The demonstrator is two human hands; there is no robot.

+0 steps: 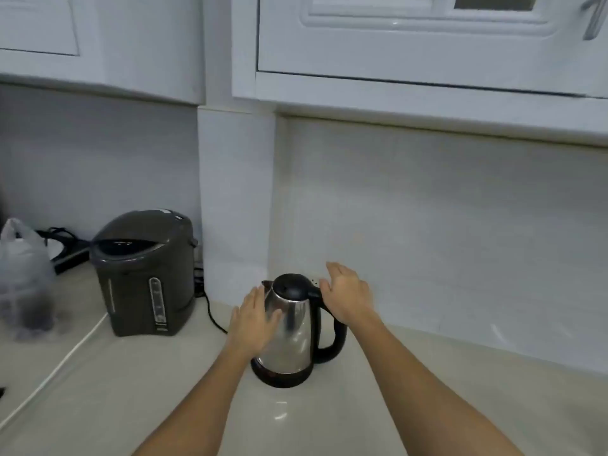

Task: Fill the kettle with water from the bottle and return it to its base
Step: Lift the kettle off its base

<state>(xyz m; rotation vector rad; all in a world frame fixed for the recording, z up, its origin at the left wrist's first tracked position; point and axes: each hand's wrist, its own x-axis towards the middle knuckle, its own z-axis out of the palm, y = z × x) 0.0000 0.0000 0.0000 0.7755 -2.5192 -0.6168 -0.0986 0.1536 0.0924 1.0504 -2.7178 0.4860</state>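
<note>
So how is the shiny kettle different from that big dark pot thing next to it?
The kettle is shiny silver metal with a black lid; the big pot is dark grey all over. The kettle is smaller and narrows toward its top; the pot is taller and bulkier. The kettle has a black loop handle on its side; the pot shows a strip of buttons down its front. Both stand upright on the pale counter.

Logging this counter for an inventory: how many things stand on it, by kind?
Steel kettles: 1, the kettle on its black base
Dark hot-water dispensers: 1, the dispenser
Plastic bags: 1, the bag
Water bottles: 0 in view
Total: 3
</note>
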